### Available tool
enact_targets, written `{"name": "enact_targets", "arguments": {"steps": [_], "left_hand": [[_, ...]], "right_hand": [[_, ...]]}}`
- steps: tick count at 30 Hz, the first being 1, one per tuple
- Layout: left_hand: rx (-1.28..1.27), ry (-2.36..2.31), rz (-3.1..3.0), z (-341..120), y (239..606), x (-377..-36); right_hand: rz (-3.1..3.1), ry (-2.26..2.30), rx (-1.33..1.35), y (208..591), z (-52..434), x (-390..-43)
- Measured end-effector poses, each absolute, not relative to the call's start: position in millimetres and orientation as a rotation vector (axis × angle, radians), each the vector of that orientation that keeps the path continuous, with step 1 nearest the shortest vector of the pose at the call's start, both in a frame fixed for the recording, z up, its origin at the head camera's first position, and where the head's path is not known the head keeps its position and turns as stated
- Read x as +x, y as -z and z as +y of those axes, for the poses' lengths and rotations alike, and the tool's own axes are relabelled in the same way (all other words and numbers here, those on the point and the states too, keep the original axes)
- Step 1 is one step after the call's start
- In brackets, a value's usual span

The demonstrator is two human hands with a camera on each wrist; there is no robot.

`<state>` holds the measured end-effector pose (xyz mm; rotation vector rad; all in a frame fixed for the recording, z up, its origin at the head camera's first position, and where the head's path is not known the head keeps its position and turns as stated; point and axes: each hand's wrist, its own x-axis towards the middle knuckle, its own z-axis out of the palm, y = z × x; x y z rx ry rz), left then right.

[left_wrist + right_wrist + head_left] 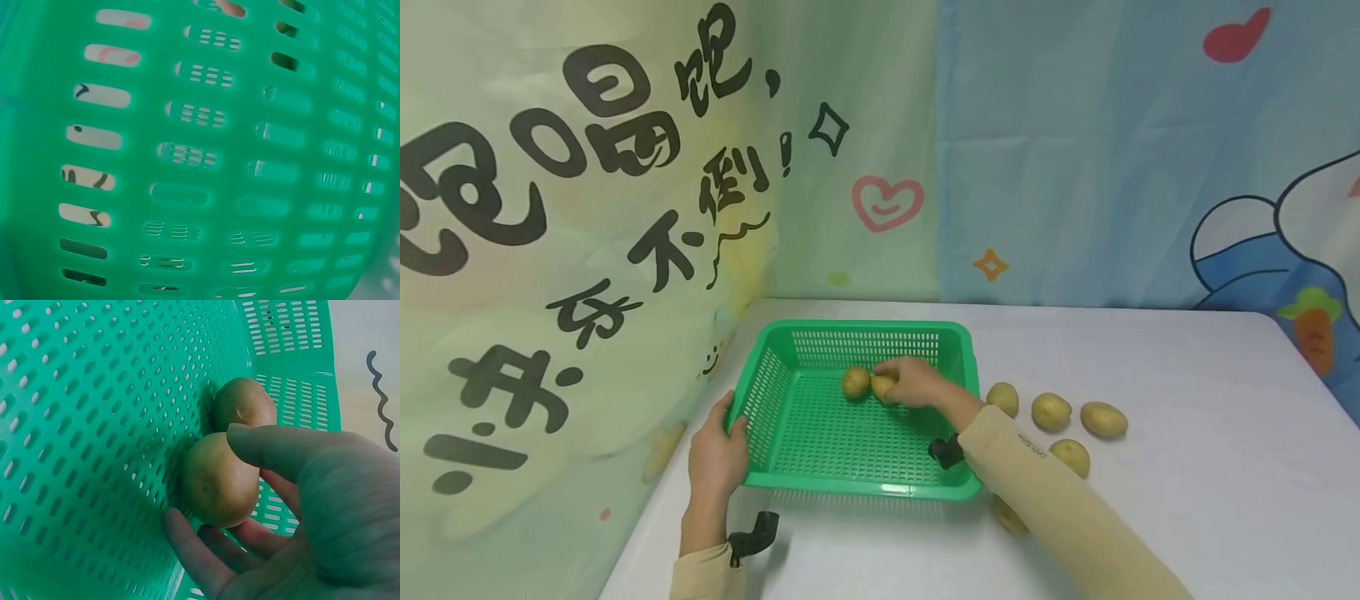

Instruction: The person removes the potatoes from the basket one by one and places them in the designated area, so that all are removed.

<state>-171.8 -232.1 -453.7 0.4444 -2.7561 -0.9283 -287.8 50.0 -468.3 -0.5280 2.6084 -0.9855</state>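
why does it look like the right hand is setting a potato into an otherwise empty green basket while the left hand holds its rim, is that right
Not quite: the basket is not otherwise empty. A second potato already lies on its floor, touching the potato in the right hand, as the right wrist view shows. The left hand does hold the rim.

Green plastic basket wall (250, 169) filling nearly the whole frame at close range, rows of oblong slots curving across it, pale backdrop with black and pink marks (100, 94) showing through the left-hand slots, far perforated wall glimmering through the middle slots, lower slots lying dark.
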Motion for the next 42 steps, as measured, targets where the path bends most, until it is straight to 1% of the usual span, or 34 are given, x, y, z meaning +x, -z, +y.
{"name": "enact_targets", "arguments": {"steps": [10, 29, 42], "left_hand": [[0.5, 0.961, -2.782, -238.0, 455.5, -168.7], [0.475, 0.974, -2.78, -235.1, 456.3, -168.6], [0.48, 0.963, -2.764, -232.1, 455.0, -172.3]], "right_hand": [[2.547, 0.997, -0.603, 476.2, 43.2, -288.1], [2.507, 0.91, -0.578, 476.7, 46.8, -282.3], [2.512, 0.905, -0.557, 468.7, 52.1, -281.3]]}}
